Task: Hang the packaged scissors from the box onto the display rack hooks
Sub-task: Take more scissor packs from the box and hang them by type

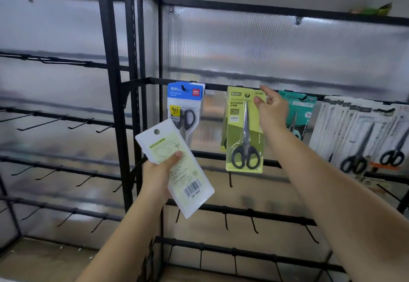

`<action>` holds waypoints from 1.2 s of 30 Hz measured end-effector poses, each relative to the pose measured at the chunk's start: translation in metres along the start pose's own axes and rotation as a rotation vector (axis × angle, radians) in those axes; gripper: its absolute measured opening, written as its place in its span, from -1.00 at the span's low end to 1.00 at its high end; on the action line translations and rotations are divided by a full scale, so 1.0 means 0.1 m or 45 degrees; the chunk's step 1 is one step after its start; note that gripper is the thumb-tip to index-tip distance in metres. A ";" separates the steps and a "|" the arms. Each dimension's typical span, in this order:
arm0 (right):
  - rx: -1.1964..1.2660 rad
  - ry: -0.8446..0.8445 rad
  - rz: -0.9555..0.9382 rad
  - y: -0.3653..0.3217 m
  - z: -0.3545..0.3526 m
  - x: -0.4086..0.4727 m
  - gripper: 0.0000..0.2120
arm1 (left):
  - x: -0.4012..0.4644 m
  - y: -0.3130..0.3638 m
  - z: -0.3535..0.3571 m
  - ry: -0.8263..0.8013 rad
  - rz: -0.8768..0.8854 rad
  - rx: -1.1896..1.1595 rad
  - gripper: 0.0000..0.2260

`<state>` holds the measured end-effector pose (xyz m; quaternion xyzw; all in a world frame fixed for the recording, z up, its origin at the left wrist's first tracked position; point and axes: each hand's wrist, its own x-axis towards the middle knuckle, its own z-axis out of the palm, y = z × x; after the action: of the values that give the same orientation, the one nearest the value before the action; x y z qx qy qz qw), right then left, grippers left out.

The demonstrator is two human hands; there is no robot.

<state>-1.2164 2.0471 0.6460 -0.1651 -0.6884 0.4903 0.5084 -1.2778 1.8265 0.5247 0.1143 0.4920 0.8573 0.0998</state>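
Black wire display rack (221, 87) fills frame. Right hand (273, 110) pinches green scissors pack (244, 129) at hook, centre, seating it. Left hand (159, 171) grips white-backed pack (174, 166), hole up, waiting.

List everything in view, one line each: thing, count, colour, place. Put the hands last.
Green scissors pack: at least one, lime green, black-handled scissors, hanging mid-rail.
Blue scissors pack: a few stacked, blue and clear, hanging left on the same rail.
Teal scissors pack: at least two, teal, right of the green one, partly hidden.
White scissors packs: many, white, black handles, far right.
Held pack: one, white and pale green, back side with barcode showing.
Display rack: black metal, many bare hooks on the left and lower rails.
Left hand: grips the held pack.
Right hand: at the green pack's top right corner.
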 end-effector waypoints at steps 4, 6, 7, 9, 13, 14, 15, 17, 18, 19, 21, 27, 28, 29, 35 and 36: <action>0.061 0.034 0.012 0.05 0.00 0.05 -0.66 | -0.04 0.02 -0.09 0.006 -0.012 0.002 -0.83; 0.076 0.102 0.041 0.09 0.01 0.07 -0.73 | -0.03 0.05 -0.13 0.018 -0.014 -0.003 -0.83; 0.067 0.138 0.059 0.11 0.01 0.09 -0.78 | -0.03 0.06 -0.15 0.027 -0.012 -0.001 -0.83; 0.011 0.168 0.069 0.17 0.04 0.11 -0.85 | -0.02 0.08 -0.17 0.039 -0.002 0.002 -0.83; -0.330 0.009 0.085 0.25 0.09 0.14 -0.72 | -0.02 0.10 -0.19 0.045 -0.008 0.011 -0.83; -0.434 -0.034 0.119 0.25 0.09 0.11 -0.65 | -0.02 0.09 -0.19 0.058 -0.020 0.011 -0.84; -0.481 -0.039 0.147 0.26 0.08 0.05 -0.60 | -0.02 0.08 -0.20 0.074 -0.035 0.008 -0.84; -0.378 -0.012 0.156 0.26 0.07 -0.20 -0.60 | -0.03 0.05 -0.21 0.102 -0.062 0.002 -0.86; -0.311 -0.052 0.127 0.27 0.07 -0.37 -0.65 | -0.03 0.02 -0.20 0.117 -0.072 -0.008 -0.86; -0.284 -0.171 0.105 0.28 0.07 -0.56 -0.71 | -0.03 0.00 -0.19 0.134 -0.082 -0.019 -0.87; -0.265 -0.621 0.117 0.31 0.09 -0.95 -0.79 | -0.06 -0.05 -0.12 0.148 -0.108 -0.035 -0.89; -0.445 -1.246 0.155 0.54 0.05 -1.52 -0.27 | -0.17 -0.19 0.28 0.020 -0.152 0.066 -0.76; -0.443 -1.216 0.147 0.55 0.00 -1.51 -0.26 | -0.19 -0.24 0.35 -0.008 -0.148 0.108 -0.76; -0.446 -1.200 0.137 0.56 -0.07 -1.50 -0.27 | -0.22 -0.28 0.42 -0.035 -0.138 0.152 -0.76; -0.493 -1.232 0.269 0.70 -0.62 -1.37 -0.27 | -0.38 -0.51 0.92 -0.417 -0.145 0.397 -0.66; -0.469 -1.199 0.327 0.72 -0.74 -1.34 -0.33 | -0.42 -0.54 1.03 -0.467 -0.176 0.410 -0.57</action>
<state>-1.1144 2.0211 0.5138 -0.0965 -0.8916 0.4405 0.0420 -1.2040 1.9261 0.5243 0.2484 0.6024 0.7241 0.2263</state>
